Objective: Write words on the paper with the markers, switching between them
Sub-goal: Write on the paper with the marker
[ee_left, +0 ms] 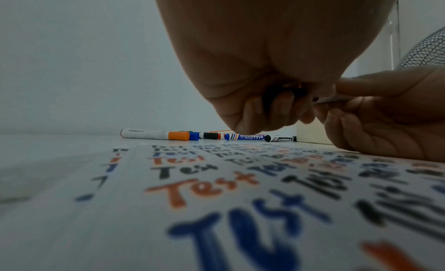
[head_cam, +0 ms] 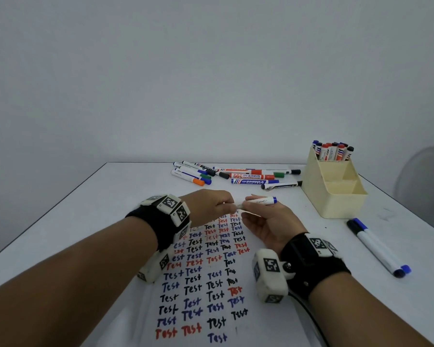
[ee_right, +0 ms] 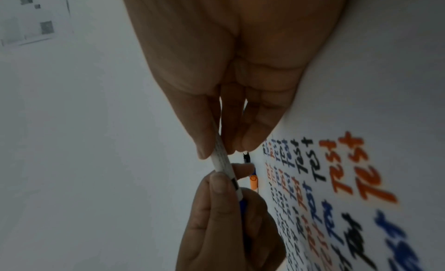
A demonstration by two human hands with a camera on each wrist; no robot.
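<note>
Lying level: white blue-tipped marker [head_cam: 257,201].

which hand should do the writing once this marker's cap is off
Right. The right hand holds the marker by its barrel, above the paper, while the left hand grips only the cap end.

A cream desk organizer [head_cam: 333,194] stands on the white table [head_cam: 105,196] at two o'clock; a fan grille [ee_left: 426,52] shows behind.

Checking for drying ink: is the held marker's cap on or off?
Seemingly on: the left hand grips the blue cap, which sits flush with the marker barrel; no tip shows.
</note>
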